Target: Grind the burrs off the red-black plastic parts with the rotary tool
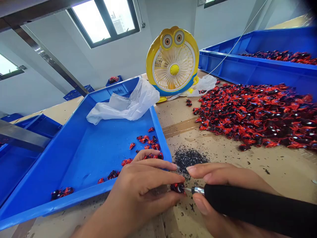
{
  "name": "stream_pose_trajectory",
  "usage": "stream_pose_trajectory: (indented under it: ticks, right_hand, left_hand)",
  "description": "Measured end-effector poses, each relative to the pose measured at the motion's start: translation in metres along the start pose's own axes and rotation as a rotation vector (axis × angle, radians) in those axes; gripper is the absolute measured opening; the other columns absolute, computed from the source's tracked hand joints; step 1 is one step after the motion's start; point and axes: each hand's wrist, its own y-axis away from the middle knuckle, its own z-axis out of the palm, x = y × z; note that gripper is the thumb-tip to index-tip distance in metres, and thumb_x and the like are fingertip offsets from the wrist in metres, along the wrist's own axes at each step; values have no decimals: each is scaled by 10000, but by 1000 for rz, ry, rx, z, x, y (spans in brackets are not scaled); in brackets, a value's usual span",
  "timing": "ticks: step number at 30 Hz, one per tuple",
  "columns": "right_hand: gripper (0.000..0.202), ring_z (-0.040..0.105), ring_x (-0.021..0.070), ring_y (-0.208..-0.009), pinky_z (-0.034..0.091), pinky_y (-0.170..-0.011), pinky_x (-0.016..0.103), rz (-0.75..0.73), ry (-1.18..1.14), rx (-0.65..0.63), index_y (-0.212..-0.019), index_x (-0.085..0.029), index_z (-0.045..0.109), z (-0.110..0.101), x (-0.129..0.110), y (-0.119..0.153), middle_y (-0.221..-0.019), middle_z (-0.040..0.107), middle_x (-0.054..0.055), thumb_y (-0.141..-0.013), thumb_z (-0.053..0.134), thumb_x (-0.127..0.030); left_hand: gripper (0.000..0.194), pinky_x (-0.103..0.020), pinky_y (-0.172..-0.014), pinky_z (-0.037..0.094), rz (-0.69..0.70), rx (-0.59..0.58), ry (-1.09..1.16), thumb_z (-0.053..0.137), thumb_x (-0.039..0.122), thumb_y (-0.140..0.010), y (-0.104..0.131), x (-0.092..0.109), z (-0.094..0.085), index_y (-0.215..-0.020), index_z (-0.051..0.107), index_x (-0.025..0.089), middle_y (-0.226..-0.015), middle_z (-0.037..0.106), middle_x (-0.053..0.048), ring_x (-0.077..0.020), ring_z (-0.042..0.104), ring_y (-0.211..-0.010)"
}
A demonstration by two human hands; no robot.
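Observation:
Between the thumb and fingers of my left hand (146,185) is a small red-and-black plastic part (177,187), its round dark end facing right. My right hand (228,185) is closed around a handheld tool (237,201) with a thick black grip, a silver collar and a thin metal bit. The bit's tip meets the end of the part, or lies very close to it; contact cannot be made out. Just beyond my fingers a heap of black shavings (189,160) covers the tabletop.
A blue tray (99,138) on the left holds several similar parts and a crumpled clear plastic bag (126,102). At right lies a large pile of red-and-black parts (257,112), before another blue bin (223,67). A yellow fan (174,69) stands at the back of the cardboard-covered table (183,125).

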Motion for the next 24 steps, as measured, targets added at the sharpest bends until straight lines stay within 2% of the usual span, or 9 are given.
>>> stream_pose_trajectory:
  ticks: [4,7,11,15,20,24]
  right_hand:
    - [273,859,262,-888,747,-767,355,18,-64,24,-1024,-315,704,1,0,-1,-948,845,37,-839,839,-168]
    - [317,861,341,-905,760,-705,428,48,-157,55,-983,-307,762,5,-3,-6,-929,855,66,-742,965,-276]
    - [301,862,346,-947,763,-732,429,80,-196,54,-948,-309,789,11,-7,-12,-939,862,71,-725,990,-340]
    - [296,865,341,-955,763,-772,439,52,-159,34,-976,-312,775,5,-5,-9,-957,869,66,-750,958,-258]
    - [341,868,205,-982,702,-959,282,-28,9,-47,-1075,-316,710,-3,0,-4,-1068,875,6,-838,796,-86]
    - [256,874,290,-928,758,-805,377,6,-59,34,-976,-306,758,5,-5,-9,-959,877,45,-791,916,-226]
  left_hand:
    - [216,-349,-1077,498,21,-32,-21,920,123,-861,-1,0,-1,-1028,833,231,-910,905,22,-219,861,-991]
    - [181,-346,-1045,528,21,-25,-33,891,122,-891,-3,1,-2,-1024,828,228,-910,904,16,-213,864,-967]
    - [155,-369,-1035,546,20,-31,-43,881,136,-897,-4,2,-2,-1006,829,234,-890,901,15,-228,867,-950]
    - [136,-379,-1037,537,-5,-14,-23,857,137,-920,-2,3,0,-1009,824,234,-919,904,6,-233,864,-968]
    - [140,-349,-1050,523,22,-7,-46,870,151,-918,-2,3,0,-1024,825,230,-942,903,17,-203,861,-967]
    - [131,-296,-1095,458,9,-9,-20,884,132,-902,-2,3,0,-993,834,211,-952,902,26,-174,852,-1008]
